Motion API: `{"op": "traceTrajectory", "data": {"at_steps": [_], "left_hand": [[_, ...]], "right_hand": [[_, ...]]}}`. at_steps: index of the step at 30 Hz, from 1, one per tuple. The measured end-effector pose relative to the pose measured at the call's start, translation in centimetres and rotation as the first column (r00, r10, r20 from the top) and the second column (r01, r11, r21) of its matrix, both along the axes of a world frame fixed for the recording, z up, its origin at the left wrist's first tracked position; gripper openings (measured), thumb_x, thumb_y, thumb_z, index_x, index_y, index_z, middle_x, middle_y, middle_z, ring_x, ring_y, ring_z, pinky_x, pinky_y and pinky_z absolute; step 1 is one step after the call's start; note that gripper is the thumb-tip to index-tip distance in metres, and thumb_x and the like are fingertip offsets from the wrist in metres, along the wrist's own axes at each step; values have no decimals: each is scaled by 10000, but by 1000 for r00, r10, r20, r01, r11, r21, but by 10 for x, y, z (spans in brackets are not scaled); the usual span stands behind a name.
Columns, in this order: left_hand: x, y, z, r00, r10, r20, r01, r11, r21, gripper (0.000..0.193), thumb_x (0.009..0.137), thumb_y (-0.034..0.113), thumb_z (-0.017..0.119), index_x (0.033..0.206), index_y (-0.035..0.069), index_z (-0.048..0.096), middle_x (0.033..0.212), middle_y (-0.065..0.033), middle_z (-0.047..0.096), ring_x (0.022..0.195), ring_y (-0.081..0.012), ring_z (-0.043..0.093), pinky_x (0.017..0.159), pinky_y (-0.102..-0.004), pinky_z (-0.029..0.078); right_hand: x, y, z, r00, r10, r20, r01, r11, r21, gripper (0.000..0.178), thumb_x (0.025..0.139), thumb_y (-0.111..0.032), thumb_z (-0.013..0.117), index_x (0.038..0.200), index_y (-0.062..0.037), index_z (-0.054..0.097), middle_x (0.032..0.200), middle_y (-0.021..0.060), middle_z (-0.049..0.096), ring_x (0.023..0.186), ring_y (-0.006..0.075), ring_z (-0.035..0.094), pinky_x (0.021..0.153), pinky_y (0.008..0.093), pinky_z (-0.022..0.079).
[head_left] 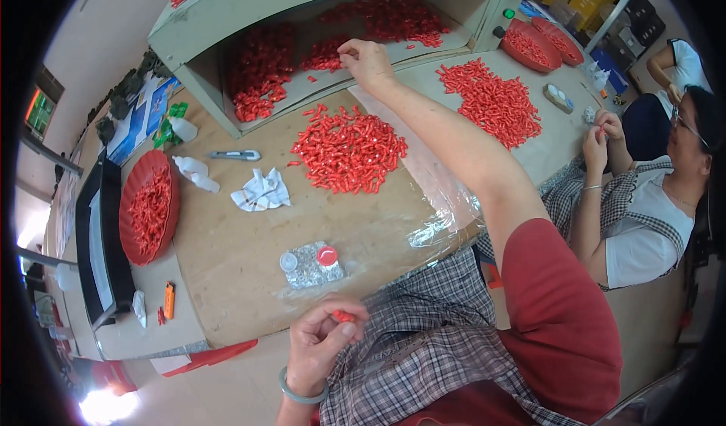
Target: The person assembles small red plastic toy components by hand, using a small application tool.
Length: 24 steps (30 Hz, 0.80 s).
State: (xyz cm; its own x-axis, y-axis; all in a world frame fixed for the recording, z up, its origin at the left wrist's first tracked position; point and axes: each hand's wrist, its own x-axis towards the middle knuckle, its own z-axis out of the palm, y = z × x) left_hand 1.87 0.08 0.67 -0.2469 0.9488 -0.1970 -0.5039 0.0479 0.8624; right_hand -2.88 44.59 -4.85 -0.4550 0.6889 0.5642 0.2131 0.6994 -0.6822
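Observation:
My left hand (318,343), low in the head view by my checked apron, is closed with thumb and fingers round a small red plastic piece (344,316). My right arm stretches far forward. At the front of a pale metal cabinet's (189,37) opening, my right hand (368,63) has its fingertips pinched together beside a heap of small red pieces (324,55). Whether anything sits in that pinch is hidden. Between my hands, a large pile of red pieces (348,150) covers part of the table. Nearer me stands a foil-wrapped block (314,271) with two small round caps on it.
To the left are a red basket of pieces (149,208), a black tray (94,237), white squeeze bottles (195,173), a cutter knife (234,154), crumpled cloth (262,190) and an orange lighter (169,300). On the right, a co-worker (643,199) sits near another red pile (491,101).

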Motion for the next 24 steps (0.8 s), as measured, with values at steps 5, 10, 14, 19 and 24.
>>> {"op": "traceTrajectory", "data": {"at_steps": [5,10,14,19,24], "left_hand": [[-10,5,-4,998,-56,-20,56,998,13,181,869,-27,591,1042,-60,633,1045,-113,612,808,-130,608,698,-239,504],[-14,11,-11,994,-112,7,112,993,-31,185,871,-29,606,1052,-50,639,1067,-112,620,841,-133,620,723,-243,521],[-14,15,-13,992,-120,37,123,990,-75,184,876,-28,612,1057,-46,641,1076,-101,622,841,-123,617,730,-242,521],[-13,13,-15,993,-111,46,115,990,-76,186,880,-22,617,1063,-41,643,1078,-96,623,841,-117,614,729,-237,516],[-13,14,-18,989,-140,57,144,987,-74,189,885,-28,613,1072,-33,644,1080,-92,622,856,-115,610,730,-233,512]], "right_hand": [[40,41,6,993,-113,32,108,986,126,140,793,-53,661,920,-73,717,852,167,690,822,290,681,765,392,545],[86,98,4,895,-296,333,225,945,237,163,800,-152,697,949,-90,712,937,166,691,929,336,658,829,445,522],[85,124,-13,775,-368,514,263,927,267,258,809,-252,734,973,-55,699,943,147,702,902,306,674,791,427,537],[97,130,2,954,-108,279,209,909,-360,143,871,-139,673,952,-22,687,839,80,690,713,151,654,652,300,544],[107,106,7,986,158,-47,-161,859,-486,130,939,-84,588,951,13,674,775,32,643,651,93,591,592,239,518]]}}
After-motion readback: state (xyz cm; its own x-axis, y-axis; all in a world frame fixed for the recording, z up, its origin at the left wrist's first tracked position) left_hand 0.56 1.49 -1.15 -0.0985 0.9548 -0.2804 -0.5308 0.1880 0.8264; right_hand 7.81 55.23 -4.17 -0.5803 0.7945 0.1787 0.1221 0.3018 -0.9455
